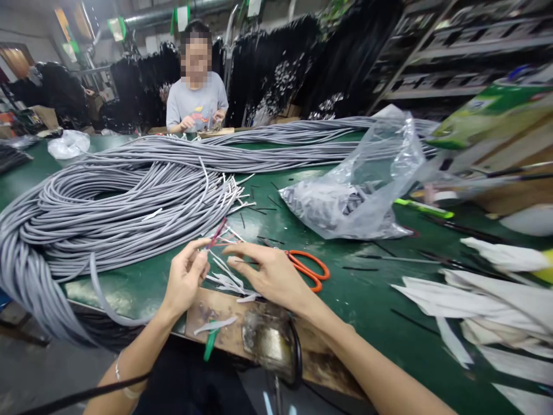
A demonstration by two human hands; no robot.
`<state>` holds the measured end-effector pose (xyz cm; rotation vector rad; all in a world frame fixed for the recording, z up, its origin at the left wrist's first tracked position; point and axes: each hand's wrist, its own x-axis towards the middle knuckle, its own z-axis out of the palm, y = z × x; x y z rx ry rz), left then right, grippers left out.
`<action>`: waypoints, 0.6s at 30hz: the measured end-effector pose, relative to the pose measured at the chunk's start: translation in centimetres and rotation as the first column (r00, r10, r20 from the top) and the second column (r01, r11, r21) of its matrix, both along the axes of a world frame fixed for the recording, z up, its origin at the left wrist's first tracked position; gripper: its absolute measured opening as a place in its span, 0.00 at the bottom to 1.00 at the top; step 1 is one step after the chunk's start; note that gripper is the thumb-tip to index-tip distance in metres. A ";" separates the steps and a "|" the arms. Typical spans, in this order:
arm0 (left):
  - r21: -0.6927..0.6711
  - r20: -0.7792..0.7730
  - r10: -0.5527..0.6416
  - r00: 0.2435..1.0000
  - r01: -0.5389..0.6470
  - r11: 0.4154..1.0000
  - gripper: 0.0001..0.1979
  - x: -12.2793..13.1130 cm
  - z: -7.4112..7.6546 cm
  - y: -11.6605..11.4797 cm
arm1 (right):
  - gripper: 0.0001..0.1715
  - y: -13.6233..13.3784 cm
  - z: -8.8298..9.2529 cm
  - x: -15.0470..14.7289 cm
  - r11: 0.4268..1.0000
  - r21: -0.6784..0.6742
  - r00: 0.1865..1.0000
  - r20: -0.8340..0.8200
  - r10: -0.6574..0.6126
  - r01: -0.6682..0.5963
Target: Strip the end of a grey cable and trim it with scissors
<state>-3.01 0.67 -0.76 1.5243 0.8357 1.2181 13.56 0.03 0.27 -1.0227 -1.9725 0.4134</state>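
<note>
Head view: left hand (pixel 185 280) pinches thin wire ends (pixel 217 233) from a grey cable (pixel 129 207) on the table edge (pixel 367 300); right hand (pixel 270 275) hovers, fingers loosely spread. Wires look light, limp, slippery — best pinched near the sheath — scissors (pixel 309 269) beside.

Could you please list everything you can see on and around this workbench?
grey cables: one big bundle, grey, left and across the table
thin wires: a few, reddish, pinched at the fingertips
scissors: one, orange handles, behind the right hand
plastic bag: one, clear, centre right
white strips: many, white, right
table: one, green
co-worker: one, grey shirt, far side
left hand: holds the thin wires
right hand: open, fingertips at the wires
</note>
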 end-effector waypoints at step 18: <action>0.325 -0.318 0.216 0.923 -0.108 0.940 0.13 0.6 -0.1 -0.7 | 0.18 -1.7 0.2 -1.5 0.950 0.285 0.992 0.034 0.123 -0.128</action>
